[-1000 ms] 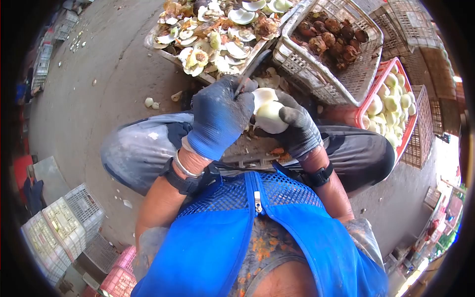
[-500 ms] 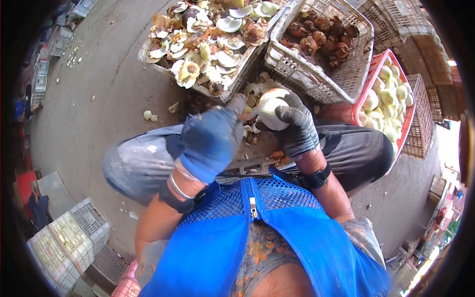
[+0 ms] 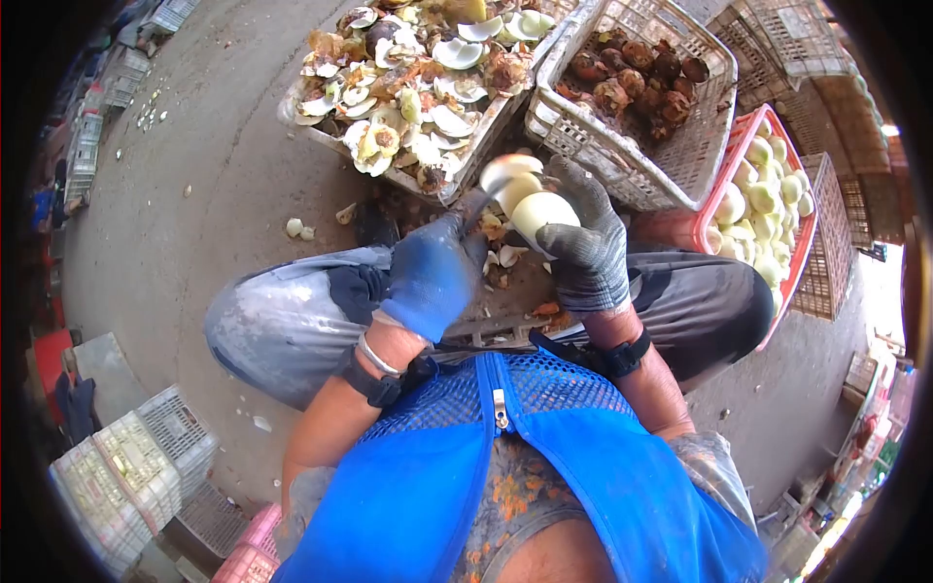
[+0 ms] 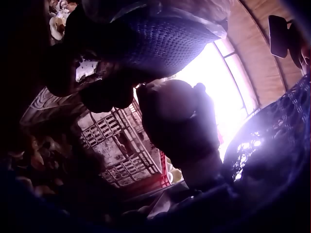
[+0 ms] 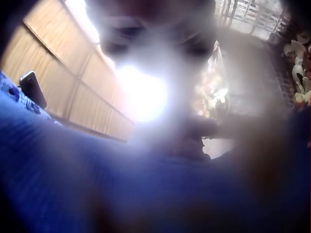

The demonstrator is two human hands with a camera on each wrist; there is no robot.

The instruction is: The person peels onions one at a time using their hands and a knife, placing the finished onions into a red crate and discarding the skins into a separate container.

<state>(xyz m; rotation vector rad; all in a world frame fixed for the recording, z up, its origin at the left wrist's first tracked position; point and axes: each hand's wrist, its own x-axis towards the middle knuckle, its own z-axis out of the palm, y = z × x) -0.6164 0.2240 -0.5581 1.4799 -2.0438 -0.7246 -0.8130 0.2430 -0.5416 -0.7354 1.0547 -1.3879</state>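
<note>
In the head view a pale, peeled-looking onion (image 3: 544, 216) is held between the fingers and thumb of my right hand (image 3: 591, 243), in a grey, dark-striped glove. Curved pieces of onion peel (image 3: 507, 171), one brown-edged, stand off its upper left side, blurred by motion. My left hand (image 3: 430, 277), in a blue glove with dark fingertips, is curled beside the onion, gripping a knife whose blade is blurred and mostly hidden now. Gloved fingers look dark in the left wrist view, with a blue glove (image 4: 165, 43) at the top. The right wrist view is hazy.
Ahead stands a crate heaped with onion peelings (image 3: 408, 107). Right of it, a white crate (image 3: 671, 180) holds brown onions (image 3: 632, 78). A red crate (image 3: 705, 225) of peeled onions (image 3: 763, 199) sits by the right knee. Scraps (image 3: 299, 229) lie on the floor.
The left hand drew back from the onion, its knife blade no longer plain, then came up beside it again. The onion has turned in the right hand, and peel now stands off its upper side.
</note>
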